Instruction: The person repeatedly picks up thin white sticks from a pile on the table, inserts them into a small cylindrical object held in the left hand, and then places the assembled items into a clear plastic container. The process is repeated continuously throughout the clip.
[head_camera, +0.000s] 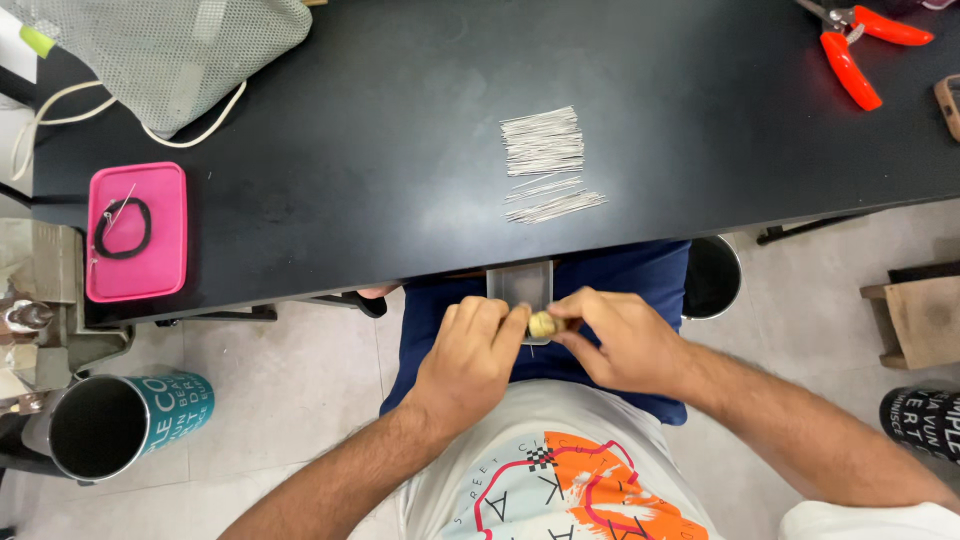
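I see left hand (472, 345) and right hand (622, 340) both pinched shut on a small tan cork-like piece (542, 324), frame centre, over a grey metal tray (520, 283) | looks light, slightly soft, easy to fumble | grip its round sides | thin wires (545, 165) untouched on table (350, 150)

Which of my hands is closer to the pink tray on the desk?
Left. Your left hand is below the desk edge, on the pink tray's side though well apart from it; your right hand is farther off, beyond the left hand.
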